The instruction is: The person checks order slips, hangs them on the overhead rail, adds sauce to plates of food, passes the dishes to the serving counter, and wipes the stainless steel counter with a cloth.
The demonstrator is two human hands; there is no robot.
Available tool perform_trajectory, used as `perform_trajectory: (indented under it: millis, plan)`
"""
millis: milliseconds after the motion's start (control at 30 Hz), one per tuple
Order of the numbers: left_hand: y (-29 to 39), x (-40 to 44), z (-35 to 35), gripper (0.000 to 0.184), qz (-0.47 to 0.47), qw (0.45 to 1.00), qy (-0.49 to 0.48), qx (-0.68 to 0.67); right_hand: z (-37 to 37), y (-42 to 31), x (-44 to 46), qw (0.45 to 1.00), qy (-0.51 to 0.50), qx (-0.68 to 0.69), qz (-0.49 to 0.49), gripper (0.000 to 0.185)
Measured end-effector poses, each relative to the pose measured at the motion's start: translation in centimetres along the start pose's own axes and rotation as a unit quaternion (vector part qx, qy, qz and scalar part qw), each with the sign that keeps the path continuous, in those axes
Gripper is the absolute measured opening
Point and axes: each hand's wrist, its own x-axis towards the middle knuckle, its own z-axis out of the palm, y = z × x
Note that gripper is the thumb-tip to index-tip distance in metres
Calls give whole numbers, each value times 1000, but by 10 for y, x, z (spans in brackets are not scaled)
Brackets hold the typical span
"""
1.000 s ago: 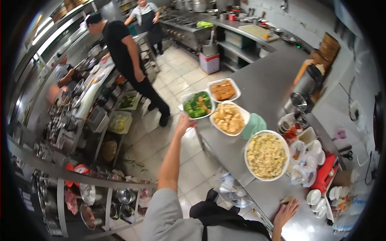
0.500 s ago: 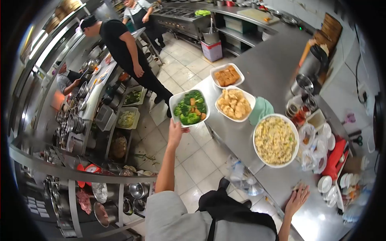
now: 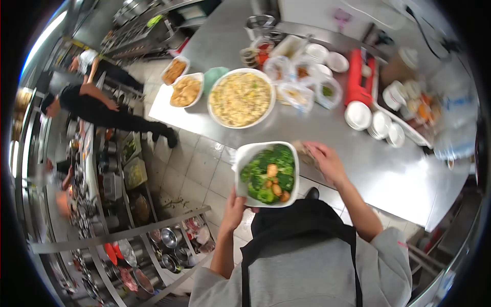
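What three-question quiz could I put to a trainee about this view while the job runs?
1. Which grip holds the white, squarish bowl of green broccoli?
2. True or false: the wide, round white bowl of yellowish, rice-like food rests on the shiny metal counter.
3. What colour is the pale item between that round bowl and a smaller white dish of golden, lumpy pieces? A) red B) green C) black

Key:
1. The left grip.
2. True.
3. B.
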Motion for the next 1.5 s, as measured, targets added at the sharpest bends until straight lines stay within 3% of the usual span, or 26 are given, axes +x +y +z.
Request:
perform_trajectory:
  millis: [33,100,200,300,333,433,733,800,833,867,900,933,1000,1067,1100,1133,1200,1300,1400,1433,1500]
  plan:
    - [-7,5,19,42,-8,998,-57,25,-15,8,10,993,-39,105,44,26]
    - [-16,13,54,44,-26,984,-159,75,-47,-20,17,968,-144,169,118,32]
    - [-19,30,103,46,-25,953,-270,136,-97,-29,29,967,-225,-112,-32,32]
    - [-24,46,136,47,-25,925,-330,183,-121,-41,12,939,-266,-213,-49,32]
    - [-24,50,146,46,-17,919,-346,190,-126,-35,8,924,-232,-274,-130,32]
    - [-30,62,163,44,-31,916,-364,164,-141,-14,0,911,-166,-328,-187,31]
    - [-21,82,177,46,-53,887,-402,224,-189,6,-40,883,-14,-444,-150,27]
    - [-23,91,173,47,-46,881,-417,219,-202,-1,-51,960,24,-279,-25,28]
    - [-23,96,170,48,-44,878,-424,217,-204,-4,-55,980,43,-189,39,28]
    - [-21,102,169,48,-59,868,-438,225,-201,-9,-54,987,28,-150,40,32]
    - [-19,105,171,48,-57,867,-445,215,-191,-4,-48,997,4,8,82,32]
    - [-14,105,174,48,-55,866,-452,207,-178,8,-37,979,-20,166,119,31]
    - [-4,105,177,48,-67,868,-455,188,-165,25,-26,876,-50,454,152,30]
    - [1,103,179,48,-99,874,-447,161,-134,27,-43,893,73,443,43,31]
    - [1,103,180,46,-99,883,-436,143,-123,39,-51,877,61,476,11,31]
    - [1,100,179,44,-102,891,-424,127,-113,51,-59,859,47,509,-21,32]
    - [0,99,179,41,-90,899,-413,118,-107,99,-60,763,-132,630,-48,34]
    - [-6,99,176,40,-42,900,-411,136,-84,69,-99,687,-62,722,52,38]
    - [-17,90,168,41,17,907,-396,141,-95,58,-132,699,41,708,95,40]
    - [-19,88,166,41,37,910,-388,138,-108,69,-145,708,-9,704,58,39]
    - [-21,89,162,40,49,919,-365,139,-136,51,-160,819,280,497,64,38]
